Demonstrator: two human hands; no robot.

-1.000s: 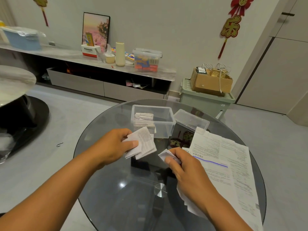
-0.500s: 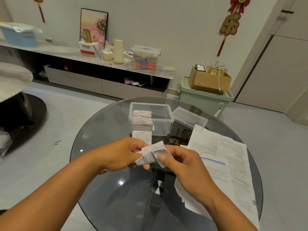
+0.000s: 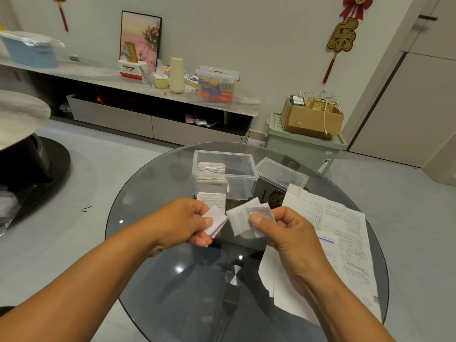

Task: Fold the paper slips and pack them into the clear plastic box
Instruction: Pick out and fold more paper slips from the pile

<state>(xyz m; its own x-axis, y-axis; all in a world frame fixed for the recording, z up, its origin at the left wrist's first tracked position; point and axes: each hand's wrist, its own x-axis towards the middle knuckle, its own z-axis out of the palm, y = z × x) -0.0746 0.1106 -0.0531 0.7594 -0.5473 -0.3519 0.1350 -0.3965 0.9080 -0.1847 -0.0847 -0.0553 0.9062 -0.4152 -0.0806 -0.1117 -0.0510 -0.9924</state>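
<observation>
Though dark and reflective, round glass table carrying everything: printed sheets spread along its right side, clear plastic box standing open at the far middle with a stack of folded slips in its left half, lid lying just right of the box, one flat slip just in front of it. Above the table's middle, left hand pinching a small folded slip between thumb and curled fingers, right hand pinching a partly folded slip under its thumb, both papers near each other but apart.

Pale wall, grey floor, low TV cabinet, round glass table.
</observation>
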